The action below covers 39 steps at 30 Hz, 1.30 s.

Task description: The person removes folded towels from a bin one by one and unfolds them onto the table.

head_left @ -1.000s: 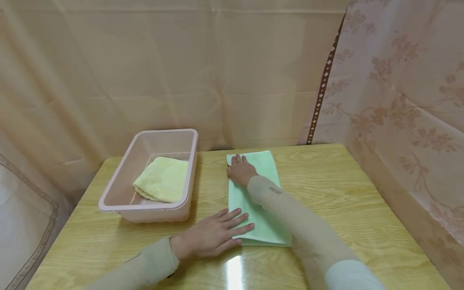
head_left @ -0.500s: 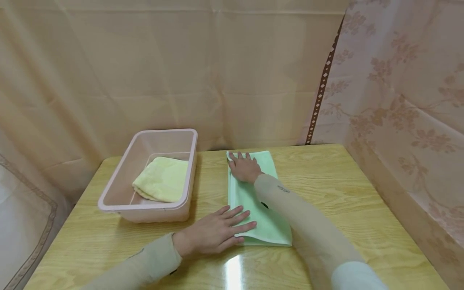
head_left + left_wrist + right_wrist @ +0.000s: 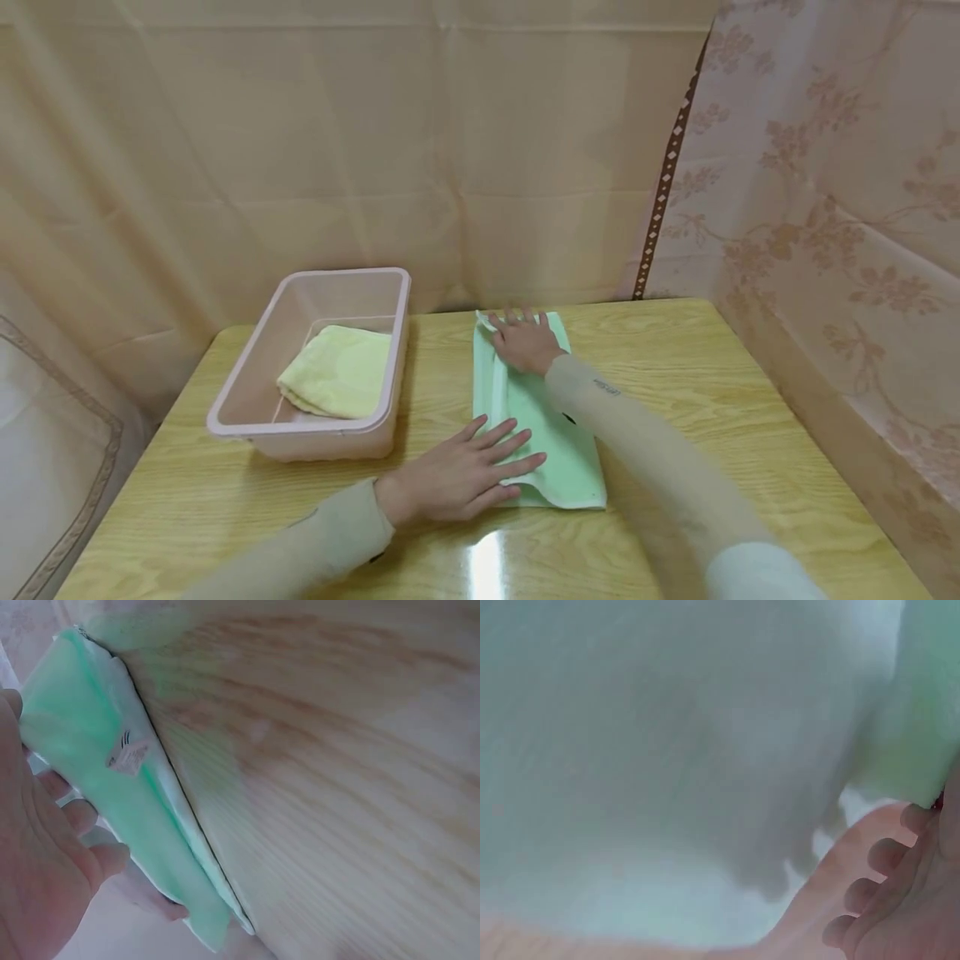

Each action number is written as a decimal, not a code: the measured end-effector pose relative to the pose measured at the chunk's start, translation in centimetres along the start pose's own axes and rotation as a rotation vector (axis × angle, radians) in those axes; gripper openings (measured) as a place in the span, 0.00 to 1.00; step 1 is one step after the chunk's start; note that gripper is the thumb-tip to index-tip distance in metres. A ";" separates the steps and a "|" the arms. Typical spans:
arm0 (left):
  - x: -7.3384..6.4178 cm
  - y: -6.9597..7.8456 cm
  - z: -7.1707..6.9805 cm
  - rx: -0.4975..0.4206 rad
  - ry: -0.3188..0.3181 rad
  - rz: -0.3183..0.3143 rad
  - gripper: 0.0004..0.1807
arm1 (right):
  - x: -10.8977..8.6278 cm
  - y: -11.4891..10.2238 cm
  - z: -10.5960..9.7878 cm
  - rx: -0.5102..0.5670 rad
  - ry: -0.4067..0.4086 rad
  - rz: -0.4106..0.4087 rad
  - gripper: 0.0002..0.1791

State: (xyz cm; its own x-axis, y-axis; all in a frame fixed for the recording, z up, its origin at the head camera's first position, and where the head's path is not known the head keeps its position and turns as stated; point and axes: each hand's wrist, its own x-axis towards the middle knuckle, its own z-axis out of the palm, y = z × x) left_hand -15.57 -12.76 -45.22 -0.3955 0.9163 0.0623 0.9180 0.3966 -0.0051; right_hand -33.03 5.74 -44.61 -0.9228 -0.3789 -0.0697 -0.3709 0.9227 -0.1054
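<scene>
Head view gives me the left hand (image 3: 461, 477) and right hand (image 3: 527, 345), fingers spread, no grip visible, on the green cloth (image 3: 558, 442) right of the pink bin (image 3: 322, 447), apparently mid-fold, next wanting its raised layer laid flat.

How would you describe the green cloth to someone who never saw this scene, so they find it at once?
In the head view, look on the wooden table, right of the pink box. The green cloth lies there, left hand at its near end, right hand at its far end. Unlike the yellow cloth, it lies outside the box.
</scene>
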 end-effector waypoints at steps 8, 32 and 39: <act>3.9 0.7 0.1 -0.001 -0.029 0.028 0.30 | -1.6 4.2 -1.0 0.060 0.011 0.008 0.32; 14.6 3.9 1.4 -0.043 -0.265 0.015 0.31 | -6.1 13.9 -1.3 0.162 -0.056 0.171 0.32; 16.2 5.0 1.2 0.024 -0.348 -0.023 0.32 | -6.9 15.5 -0.7 0.149 -0.069 0.199 0.32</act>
State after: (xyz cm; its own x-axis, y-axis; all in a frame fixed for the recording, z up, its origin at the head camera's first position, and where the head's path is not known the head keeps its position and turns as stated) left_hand -17.47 4.14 -45.45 -0.4059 0.8697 -0.2809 0.9095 0.4145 -0.0310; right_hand -32.48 22.74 -45.03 -0.9649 -0.1999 -0.1704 -0.1589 0.9607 -0.2275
